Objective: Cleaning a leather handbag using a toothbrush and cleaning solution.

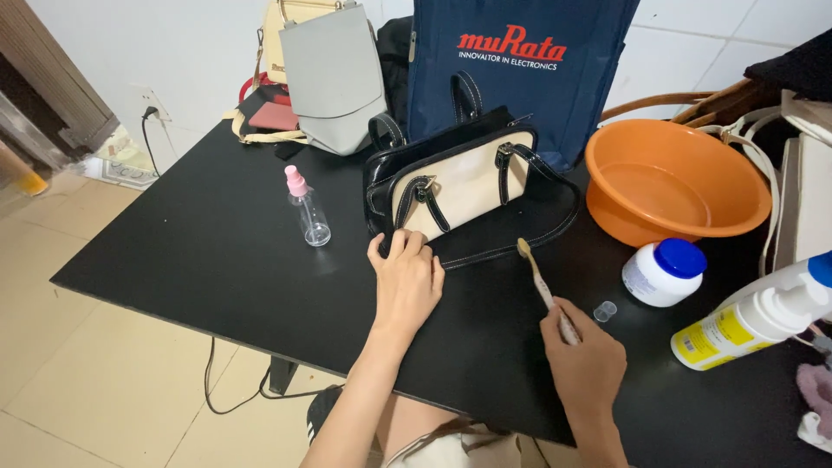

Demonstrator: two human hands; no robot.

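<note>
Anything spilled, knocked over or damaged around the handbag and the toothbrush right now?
Nothing stands out. The handbag rests intact under the left hand, the right hand holds the toothbrush, the spray bottle stands upright, and the black table shows no spill. A small clear cap lies loose.

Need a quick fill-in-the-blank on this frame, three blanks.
1. The right hand holds a ____.
2. The left hand rests against the cream and ____ handbag.
3. The spray bottle has a ____ cap.
Missing words: toothbrush; black; pink.
</note>
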